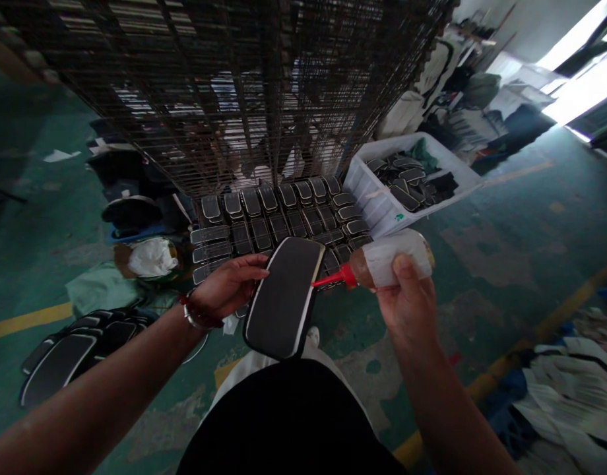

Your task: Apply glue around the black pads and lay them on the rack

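Note:
My left hand (233, 285) grips a black rounded pad with a pale edge line (284, 297) by its left side, thumb on top and the other fingers partly hidden. In my right hand (407, 297) is a glue bottle (393, 260) with a white wrap and brown contents, tipped on its side. Its red nozzle (333, 278) points left, and the tip meets the right edge of the pad. A yellowish strip shows along the upper right edge of the pad.
Rows of similar black pads (261, 201) lie below a tall wire rack (264, 86). A white crate (417, 214) holding more pads stands right of them. Another pile of pads (61, 363) lies on the floor at left, near a sack (150, 257).

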`<state>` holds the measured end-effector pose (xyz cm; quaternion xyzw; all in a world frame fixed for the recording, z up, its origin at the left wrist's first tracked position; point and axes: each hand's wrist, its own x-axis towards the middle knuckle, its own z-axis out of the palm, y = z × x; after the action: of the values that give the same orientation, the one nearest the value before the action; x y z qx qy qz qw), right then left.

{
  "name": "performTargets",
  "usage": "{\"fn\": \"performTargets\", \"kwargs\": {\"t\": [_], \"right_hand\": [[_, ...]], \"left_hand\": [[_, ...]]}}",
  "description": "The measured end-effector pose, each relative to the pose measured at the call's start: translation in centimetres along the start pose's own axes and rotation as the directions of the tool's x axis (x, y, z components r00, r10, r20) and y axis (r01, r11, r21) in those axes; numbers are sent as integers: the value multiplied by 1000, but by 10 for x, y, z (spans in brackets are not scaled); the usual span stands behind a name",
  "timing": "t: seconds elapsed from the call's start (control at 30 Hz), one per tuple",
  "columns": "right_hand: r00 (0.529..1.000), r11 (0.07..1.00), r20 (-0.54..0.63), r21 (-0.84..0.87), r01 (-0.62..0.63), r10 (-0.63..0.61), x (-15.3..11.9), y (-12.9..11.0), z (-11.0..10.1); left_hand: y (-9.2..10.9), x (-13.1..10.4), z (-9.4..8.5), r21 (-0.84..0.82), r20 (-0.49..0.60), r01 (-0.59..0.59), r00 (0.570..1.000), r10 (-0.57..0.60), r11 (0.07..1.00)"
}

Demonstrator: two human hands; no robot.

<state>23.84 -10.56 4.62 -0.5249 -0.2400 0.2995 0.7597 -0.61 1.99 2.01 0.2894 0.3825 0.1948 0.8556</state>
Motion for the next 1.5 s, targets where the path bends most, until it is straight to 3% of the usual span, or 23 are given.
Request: {"fn": "performTargets", "kwargs": {"t": [0.23, 0.43, 0.63, 0.83, 0.97, 1.13, 1.33, 1.5], "right_hand": [[998, 999, 55, -17, 29, -28, -11, 1, 2], [993, 999, 117, -25, 35, -32, -16, 4, 1], [985, 1000, 171, 2, 14, -14, -20, 6, 1], [982, 998, 185, 41, 43, -50, -17, 8, 0], [980, 995, 183, 77, 70, -83, -15, 8, -2], [986, 991, 133, 98, 86, -98, -11, 10, -1], [987, 981, 9, 117, 157, -159, -6, 11, 6], [992, 986, 23, 121, 117, -121, -7, 12, 6]], "left_hand": [[-1, 2, 1, -28, 9, 3, 1000, -3, 1000], [0, 4, -2, -83, -103, 1, 995, -10, 997], [1, 9, -6, -162, -144, 1, 989, -24, 987], [2, 9, -3, -228, -269, 4, 961, -67, 974], [1, 11, -4, -301, -337, -23, 938, -84, 953], [-5, 12, -4, -417, -340, 7, 926, -164, 909], [-15, 12, -2, -494, -364, -58, 920, -146, 867], [-21, 14, 1, -544, -398, -111, 907, -139, 831]]}}
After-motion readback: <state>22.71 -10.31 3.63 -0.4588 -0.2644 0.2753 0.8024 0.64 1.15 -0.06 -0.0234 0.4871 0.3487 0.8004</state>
